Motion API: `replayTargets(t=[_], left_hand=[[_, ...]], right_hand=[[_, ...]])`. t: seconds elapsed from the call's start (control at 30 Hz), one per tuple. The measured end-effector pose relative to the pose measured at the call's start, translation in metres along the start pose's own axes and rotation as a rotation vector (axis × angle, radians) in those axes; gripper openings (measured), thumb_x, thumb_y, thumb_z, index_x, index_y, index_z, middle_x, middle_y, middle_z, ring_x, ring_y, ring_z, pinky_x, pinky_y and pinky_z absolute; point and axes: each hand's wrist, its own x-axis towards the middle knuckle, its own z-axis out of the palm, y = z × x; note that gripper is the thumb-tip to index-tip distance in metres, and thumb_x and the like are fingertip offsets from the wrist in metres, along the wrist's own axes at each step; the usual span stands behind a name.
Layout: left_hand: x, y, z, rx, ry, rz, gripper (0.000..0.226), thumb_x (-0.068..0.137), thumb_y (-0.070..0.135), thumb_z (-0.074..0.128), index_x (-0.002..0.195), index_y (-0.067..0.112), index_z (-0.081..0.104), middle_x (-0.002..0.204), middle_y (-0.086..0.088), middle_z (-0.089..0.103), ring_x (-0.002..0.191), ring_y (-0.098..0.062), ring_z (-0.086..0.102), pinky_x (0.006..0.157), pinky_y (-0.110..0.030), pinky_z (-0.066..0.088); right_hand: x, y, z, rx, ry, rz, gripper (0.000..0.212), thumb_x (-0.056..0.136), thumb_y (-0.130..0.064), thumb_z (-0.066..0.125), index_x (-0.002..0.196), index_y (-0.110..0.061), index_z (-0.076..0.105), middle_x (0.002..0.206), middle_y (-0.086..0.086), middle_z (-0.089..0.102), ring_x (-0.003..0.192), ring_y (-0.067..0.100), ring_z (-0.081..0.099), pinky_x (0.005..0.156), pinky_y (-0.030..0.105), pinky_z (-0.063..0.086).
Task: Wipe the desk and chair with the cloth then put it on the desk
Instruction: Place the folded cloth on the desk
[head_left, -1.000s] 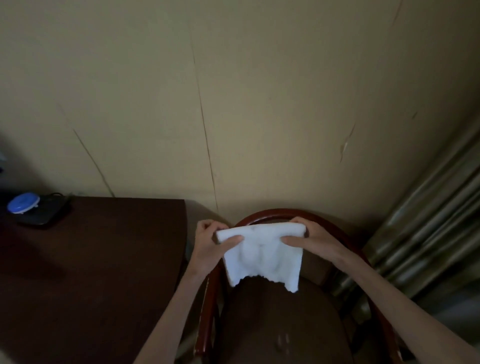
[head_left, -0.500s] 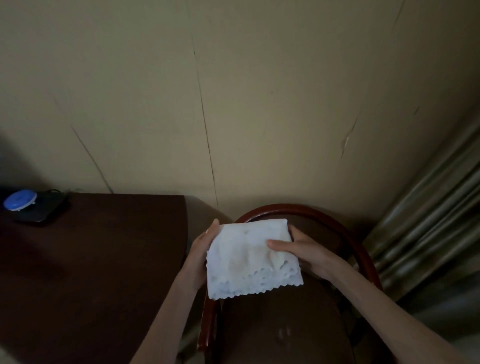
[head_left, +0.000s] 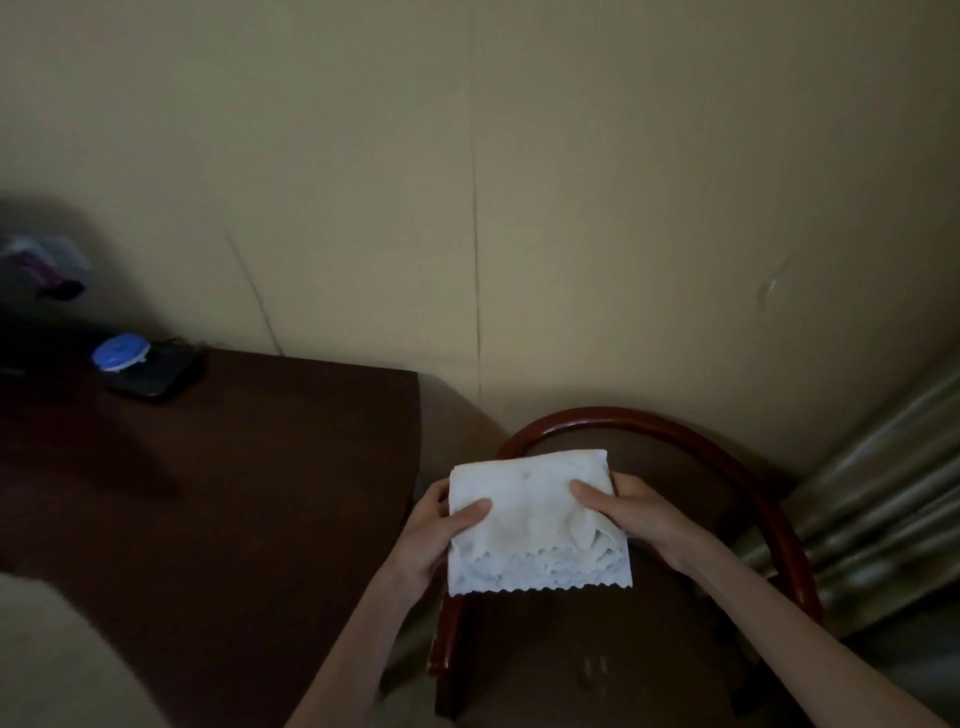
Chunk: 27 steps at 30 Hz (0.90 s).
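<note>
So the white cloth (head_left: 535, 525) is folded over into a thick rectangle, scalloped edge facing the camera, with a couple of layers showing along that bottom edge and a few faint stains on top. It's held up in the air above the chair (head_left: 737, 467), over the front of the backrest curve and the seat, not resting on anything as far as I can see.

Both hands are gripping it. Left hand (head_left: 431, 535) has the left side, thumb pressed flat on top and the fingers tucked underneath. Right hand (head_left: 628, 512) has the right side, thumb on top too, with the fabric bunched up a little under it. Bare forearms come in from the bottom of the view, one on each side.

Chair is dark reddish wood with a rounded, glossy back rail that arcs behind the cloth, and a dark brown seat below it with a small shiny spot near the bottom.

Just to the left of the chair is the dark brown table (head_left: 234, 493), its corner sitting close to the left hand. Way back on the far left of the table there's a blue round lid thing (head_left: 121, 352) sitting on a flat black device (head_left: 156, 376).

Behind it all is a plain beige wall (head_left: 519, 182) with a few thin cracks, and a pale curtain (head_left: 883, 493) hangs in folds on the right.
</note>
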Motion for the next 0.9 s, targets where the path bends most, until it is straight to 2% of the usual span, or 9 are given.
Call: replayTargets(t=[0.1, 0.17, 0.27, 0.33, 0.47, 0.57, 0.7, 0.83, 0.9], left_hand=[[-0.018, -0.002, -0.012, -0.046, 0.151, 0.053, 0.058, 0.077, 0.014, 0.083, 0.128, 0.012, 0.056, 0.117, -0.012, 0.071, 0.104, -0.031, 0.071, 0.094, -0.054, 0.055], [-0.033, -0.004, -0.026, -0.138, 0.223, 0.026, 0.054, 0.080, 0.018, 0.080, 0.129, 0.010, 0.057, 0.120, -0.016, 0.070, 0.109, -0.036, 0.068, 0.099, -0.059, 0.051], [-0.059, -0.009, -0.052, -0.233, 0.105, 0.062, 0.047, 0.095, 0.030, 0.064, 0.137, 0.008, 0.056, 0.133, -0.021, 0.062, 0.124, -0.042, 0.058, 0.108, -0.060, 0.042], [-0.078, -0.012, -0.070, -0.211, 0.061, 0.122, 0.045, 0.099, 0.035, 0.057, 0.137, 0.010, 0.057, 0.135, -0.020, 0.061, 0.125, -0.040, 0.058, 0.104, -0.053, 0.048], [-0.113, -0.020, -0.110, -0.171, 0.321, 0.183, 0.051, 0.085, 0.028, 0.077, 0.132, 0.022, 0.058, 0.125, -0.010, 0.070, 0.111, -0.032, 0.068, 0.092, -0.052, 0.057], [-0.138, -0.026, -0.147, -0.091, 0.494, 0.234, 0.063, 0.071, 0.037, 0.088, 0.125, 0.032, 0.057, 0.118, 0.000, 0.072, 0.104, -0.024, 0.072, 0.087, -0.050, 0.059], [-0.166, -0.023, -0.206, -0.067, 0.612, 0.277, 0.059, 0.068, 0.039, 0.086, 0.118, 0.027, 0.059, 0.108, -0.002, 0.075, 0.092, -0.023, 0.075, 0.072, -0.040, 0.062], [-0.184, -0.020, -0.268, -0.100, 0.633, 0.297, 0.048, 0.076, 0.033, 0.083, 0.117, 0.024, 0.061, 0.102, -0.002, 0.077, 0.088, -0.024, 0.076, 0.067, -0.037, 0.061], [-0.192, -0.014, -0.301, -0.112, 0.627, 0.310, 0.040, 0.083, 0.028, 0.080, 0.117, 0.025, 0.060, 0.105, -0.003, 0.076, 0.089, -0.024, 0.076, 0.071, -0.042, 0.063]], right_hand=[[0.008, -0.003, 0.025, 0.034, -0.018, -0.026, 0.031, 0.082, -0.046, 0.071, 0.105, -0.026, 0.070, 0.097, -0.006, 0.077, 0.086, 0.008, 0.073, 0.079, 0.031, 0.057], [0.011, -0.006, 0.049, 0.104, -0.070, -0.046, 0.030, 0.084, -0.043, 0.069, 0.110, -0.028, 0.067, 0.104, -0.006, 0.076, 0.091, 0.008, 0.072, 0.080, 0.030, 0.056], [0.017, -0.015, 0.088, 0.187, -0.171, -0.052, 0.030, 0.088, -0.039, 0.067, 0.116, -0.031, 0.060, 0.108, -0.007, 0.074, 0.095, 0.011, 0.071, 0.081, 0.032, 0.057], [0.020, -0.024, 0.115, 0.181, -0.204, -0.059, 0.032, 0.088, -0.041, 0.067, 0.119, -0.032, 0.059, 0.108, -0.006, 0.073, 0.095, 0.013, 0.071, 0.083, 0.034, 0.057], [0.020, -0.043, 0.173, 0.153, -0.281, -0.051, 0.047, 0.085, -0.045, 0.069, 0.128, -0.030, 0.055, 0.112, -0.003, 0.071, 0.099, 0.018, 0.069, 0.092, 0.043, 0.055], [0.015, -0.056, 0.218, 0.088, -0.353, -0.039, 0.062, 0.079, -0.045, 0.075, 0.133, -0.035, 0.048, 0.117, -0.004, 0.068, 0.102, 0.018, 0.067, 0.088, 0.041, 0.056], [0.011, -0.072, 0.277, -0.044, -0.489, -0.068, 0.084, 0.071, -0.030, 0.086, 0.137, -0.032, 0.034, 0.123, -0.002, 0.062, 0.106, 0.018, 0.064, 0.076, 0.036, 0.058], [0.014, -0.087, 0.340, -0.077, -0.486, -0.133, 0.080, 0.070, -0.026, 0.087, 0.135, -0.027, 0.041, 0.120, -0.002, 0.066, 0.104, 0.017, 0.067, 0.080, 0.035, 0.058], [0.016, -0.094, 0.374, -0.060, -0.464, -0.151, 0.075, 0.066, -0.028, 0.088, 0.130, -0.028, 0.049, 0.115, -0.002, 0.070, 0.100, 0.017, 0.070, 0.085, 0.039, 0.058]])
